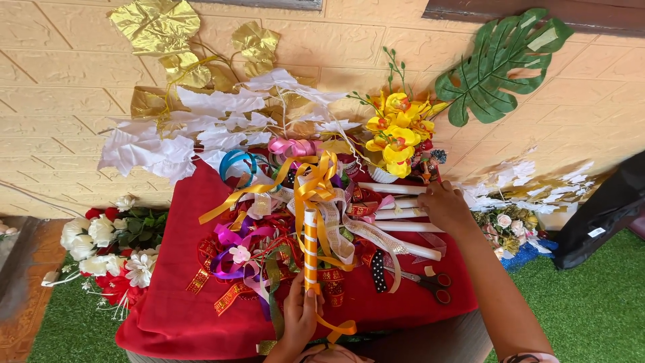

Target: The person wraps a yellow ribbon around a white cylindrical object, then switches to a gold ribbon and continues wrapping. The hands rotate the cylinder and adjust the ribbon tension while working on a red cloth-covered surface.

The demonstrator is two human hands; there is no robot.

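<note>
1. The left hand [299, 316] is at the near edge of the table [168, 316], which has a red cloth on it.
2. Its fingers [294, 306] are closed around the bottom end of a stick [310, 252]; the stick stands upright above the fingers and is wrapped in orange ribbon [316, 185].
3. A loose end of this ribbon hangs below the hand, near the table edge.
4. The right hand [445, 205] is far and to the right, on the white rolls [403, 215] which lie across the table.
5. Its fingers rest bent on the rolls; I cannot tell if they grip one.
6. Scissors [433, 282] lie near the rolls, on the near right.
7. Yellow flowers [398, 134] stand far behind the right hand.
</note>
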